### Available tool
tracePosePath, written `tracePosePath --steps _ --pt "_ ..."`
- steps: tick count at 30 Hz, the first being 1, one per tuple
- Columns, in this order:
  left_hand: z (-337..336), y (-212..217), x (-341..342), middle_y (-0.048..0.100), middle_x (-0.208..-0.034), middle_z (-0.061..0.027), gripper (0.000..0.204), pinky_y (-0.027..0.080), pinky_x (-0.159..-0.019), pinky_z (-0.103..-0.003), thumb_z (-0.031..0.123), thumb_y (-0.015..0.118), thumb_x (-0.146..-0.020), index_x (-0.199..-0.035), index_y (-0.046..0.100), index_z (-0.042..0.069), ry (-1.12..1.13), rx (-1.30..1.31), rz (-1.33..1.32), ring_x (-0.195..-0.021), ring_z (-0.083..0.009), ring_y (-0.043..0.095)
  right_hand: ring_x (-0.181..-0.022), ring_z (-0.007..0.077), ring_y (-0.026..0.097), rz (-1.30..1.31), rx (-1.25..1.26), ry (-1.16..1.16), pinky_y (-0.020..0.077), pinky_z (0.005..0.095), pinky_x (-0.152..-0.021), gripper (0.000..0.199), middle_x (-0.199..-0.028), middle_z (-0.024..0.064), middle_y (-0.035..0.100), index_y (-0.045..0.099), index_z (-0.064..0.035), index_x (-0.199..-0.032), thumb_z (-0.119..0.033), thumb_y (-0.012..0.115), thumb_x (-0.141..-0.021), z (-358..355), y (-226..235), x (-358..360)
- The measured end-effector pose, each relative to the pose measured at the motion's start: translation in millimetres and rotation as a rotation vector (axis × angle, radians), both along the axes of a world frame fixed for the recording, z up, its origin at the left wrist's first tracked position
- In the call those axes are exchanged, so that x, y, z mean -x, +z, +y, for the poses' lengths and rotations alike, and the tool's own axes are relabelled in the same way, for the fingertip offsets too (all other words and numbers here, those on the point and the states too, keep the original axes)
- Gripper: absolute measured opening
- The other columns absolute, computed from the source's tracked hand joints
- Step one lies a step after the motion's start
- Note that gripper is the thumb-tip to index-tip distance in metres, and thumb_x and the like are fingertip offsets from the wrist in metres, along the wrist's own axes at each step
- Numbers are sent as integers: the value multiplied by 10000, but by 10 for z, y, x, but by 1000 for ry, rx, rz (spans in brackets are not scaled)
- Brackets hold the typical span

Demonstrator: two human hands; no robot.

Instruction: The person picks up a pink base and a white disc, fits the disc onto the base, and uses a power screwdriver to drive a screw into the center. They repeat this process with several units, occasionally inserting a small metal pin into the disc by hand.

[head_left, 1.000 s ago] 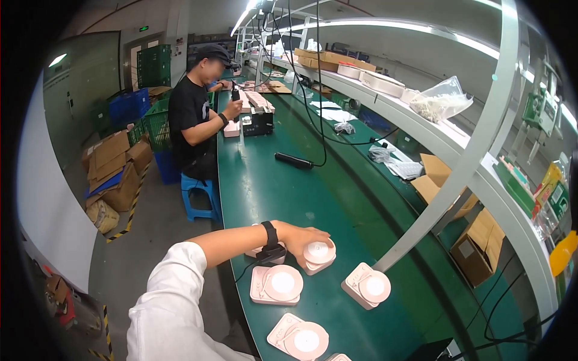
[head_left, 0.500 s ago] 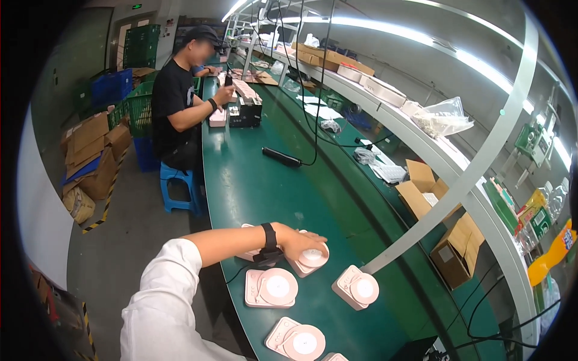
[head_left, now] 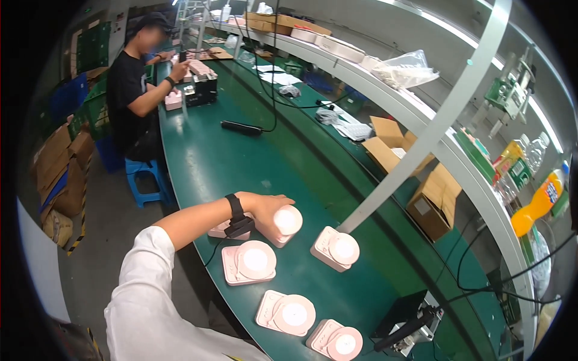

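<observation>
My left hand (head_left: 265, 209) reaches across the green bench from the lower left, a black band with a small module on its wrist. Its fingers are curved round the left and far sides of a pink record-player-shaped device (head_left: 288, 221), whose round pale disc shows. Partly hidden under my wrist is another such device (head_left: 220, 232). Nearer me stand more of them: one pink device (head_left: 248, 265) to the left, a second pink device (head_left: 286, 314) below it, and a third pink device (head_left: 337, 343) at the lower edge. Another pink device (head_left: 335, 248) stands to the right. My right hand is out of view.
A slanting white post (head_left: 415, 141) rises just beyond the right-hand device. A black stand with a clamp (head_left: 415, 331) is at the lower right. Farther up the bench lies a black handheld tool (head_left: 242, 127) on a cable. A co-worker (head_left: 135, 84) sits at the far left.
My view has turned, so the scene sits farther left and higher. My left hand has slid from the top of the device toward its left side. More of the black stand shows.
</observation>
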State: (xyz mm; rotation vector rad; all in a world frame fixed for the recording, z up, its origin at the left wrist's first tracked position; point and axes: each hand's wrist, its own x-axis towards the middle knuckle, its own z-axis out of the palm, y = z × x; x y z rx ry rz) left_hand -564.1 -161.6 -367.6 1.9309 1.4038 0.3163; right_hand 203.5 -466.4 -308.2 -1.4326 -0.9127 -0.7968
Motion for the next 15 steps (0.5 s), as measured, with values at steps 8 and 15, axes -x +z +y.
tracePosePath --steps 8,15 --pt "-309 111 354 209 -1701 -308 1291 282 -1273 -431 300 919 -624 -1658 199 20 115 126 111 -1604 -400 191 -751 210 659 -200 481 1037 526 343 -651 276 -824 151 693 711 54 -1015 -216 650 -1014 1450 570 2778" --pt "-1179 -335 800 439 -1585 -245 1018 374 -1202 -457 357 926 -634 -1493 498 20 398 -3 -75 -1484 -417 407 -661 104 578 -287 903 1485 461 285 -587 268 -719 71 659 693 78 -978 -164 605 -1051 2461 725 4633"
